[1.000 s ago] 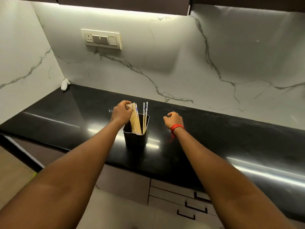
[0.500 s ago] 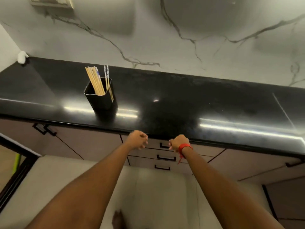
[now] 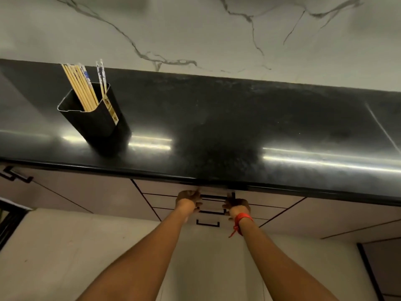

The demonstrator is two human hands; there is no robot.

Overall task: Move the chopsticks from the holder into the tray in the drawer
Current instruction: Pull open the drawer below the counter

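Several chopsticks stand in a black holder on the left of the black countertop. Most are plain wood; a few have blue-and-white tops. Below the counter edge is a stack of three drawers. My left hand and my right hand, with a red thread on its wrist, are curled at the two ends of the top drawer's black handle. The drawer front looks closed. The tray inside is hidden.
Two more drawer handles sit below the gripped one. A cabinet door with a black handle is at the far left. A marble backsplash rises behind the counter. A pale floor lies under my arms.
My left hand let go of the chopsticks in the holder. Both hands dropped below the counter edge and reached the top drawer's handle. The view tilted down and to the right.
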